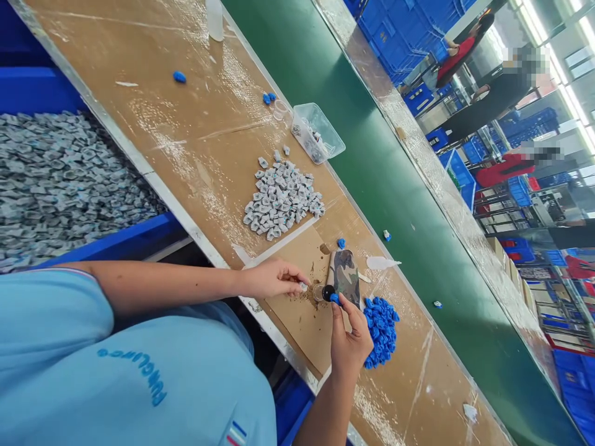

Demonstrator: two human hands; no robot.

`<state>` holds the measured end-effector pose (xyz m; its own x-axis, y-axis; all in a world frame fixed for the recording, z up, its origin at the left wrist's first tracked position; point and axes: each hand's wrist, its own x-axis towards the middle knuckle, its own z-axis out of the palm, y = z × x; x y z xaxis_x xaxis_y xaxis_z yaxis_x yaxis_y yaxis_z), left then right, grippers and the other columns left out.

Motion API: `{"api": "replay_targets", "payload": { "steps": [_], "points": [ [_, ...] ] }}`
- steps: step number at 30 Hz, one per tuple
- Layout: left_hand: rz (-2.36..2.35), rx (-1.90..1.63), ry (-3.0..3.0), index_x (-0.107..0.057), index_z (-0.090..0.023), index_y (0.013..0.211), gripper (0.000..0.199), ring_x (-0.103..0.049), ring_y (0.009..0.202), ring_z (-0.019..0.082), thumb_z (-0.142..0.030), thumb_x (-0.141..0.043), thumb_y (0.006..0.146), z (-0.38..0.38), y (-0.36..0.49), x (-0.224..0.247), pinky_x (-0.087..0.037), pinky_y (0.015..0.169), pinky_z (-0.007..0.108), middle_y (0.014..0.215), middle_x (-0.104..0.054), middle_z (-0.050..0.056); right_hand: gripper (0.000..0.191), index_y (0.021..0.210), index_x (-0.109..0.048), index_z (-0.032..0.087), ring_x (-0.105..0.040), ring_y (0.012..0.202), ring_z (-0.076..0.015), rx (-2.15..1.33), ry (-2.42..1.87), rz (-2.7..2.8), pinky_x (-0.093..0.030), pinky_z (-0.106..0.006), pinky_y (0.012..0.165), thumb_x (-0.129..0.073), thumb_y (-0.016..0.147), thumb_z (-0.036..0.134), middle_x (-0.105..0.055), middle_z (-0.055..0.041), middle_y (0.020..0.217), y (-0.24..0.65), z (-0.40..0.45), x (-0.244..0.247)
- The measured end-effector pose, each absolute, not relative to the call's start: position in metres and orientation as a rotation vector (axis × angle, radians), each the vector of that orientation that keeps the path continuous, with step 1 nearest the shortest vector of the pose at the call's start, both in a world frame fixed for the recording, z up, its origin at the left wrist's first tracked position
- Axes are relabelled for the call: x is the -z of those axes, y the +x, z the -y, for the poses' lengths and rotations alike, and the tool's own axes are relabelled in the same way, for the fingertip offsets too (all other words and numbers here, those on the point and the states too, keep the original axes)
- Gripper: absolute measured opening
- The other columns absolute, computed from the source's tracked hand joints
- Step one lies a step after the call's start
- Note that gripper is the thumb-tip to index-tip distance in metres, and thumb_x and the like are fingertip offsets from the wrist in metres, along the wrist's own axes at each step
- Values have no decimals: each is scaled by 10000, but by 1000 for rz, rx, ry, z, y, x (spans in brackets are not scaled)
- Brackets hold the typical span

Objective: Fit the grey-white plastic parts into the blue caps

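Between finger and thumb my left hand pinches a small grey-white part above a cardboard sheet. My right hand grips a small blue part, which is at the black top of a small clear container. Beside it lies a camouflage-patterned pad. A pile of blue parts is just beyond my right hand. The heap of grey parts sits past my left hand.
A clear plastic box stands at the edge of the green belt. At left, a blue bin holds a mass of grey parts. Loose blue parts and a white bottle are on the table. People work in the background.
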<state>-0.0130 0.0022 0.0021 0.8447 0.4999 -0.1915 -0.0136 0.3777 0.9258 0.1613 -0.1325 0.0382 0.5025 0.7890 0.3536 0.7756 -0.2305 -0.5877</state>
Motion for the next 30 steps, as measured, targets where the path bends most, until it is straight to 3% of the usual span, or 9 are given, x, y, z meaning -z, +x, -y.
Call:
{"api": "replay_targets", "payload": {
  "steps": [9, 16, 30],
  "points": [
    [-446, -425, 913, -599, -129, 819, 253, -589, 681, 90, -173, -755, 626, 13, 0, 5, -484, 700, 239, 708, -626, -22, 340, 974, -696, 137, -674, 833, -201, -400, -1880, 868, -544, -355, 790, -676, 743, 386, -726, -102, 907, 130, 135, -38],
    [-381, -383, 892, -589, -123, 833, 247, -594, 692, 85, -161, -745, 645, 14, -1, 4, -489, 720, 247, 734, -638, -18, 271, 955, -713, 153, -662, 894, -207, -453, -1931, 986, -527, -358, 828, -656, 770, 343, -728, -94, 939, 112, 131, -36],
    [-320, -428, 1222, -593, -145, 944, 187, -587, 814, 109, -132, -641, 763, 15, -7, 4, -476, 738, 218, 874, -630, 33, 203, 920, -732, 201, -691, 830, -205, -403, -1900, 1202, -569, -345, 747, -674, 763, 315, -742, -75, 903, 123, 140, -36]
  ]
}}
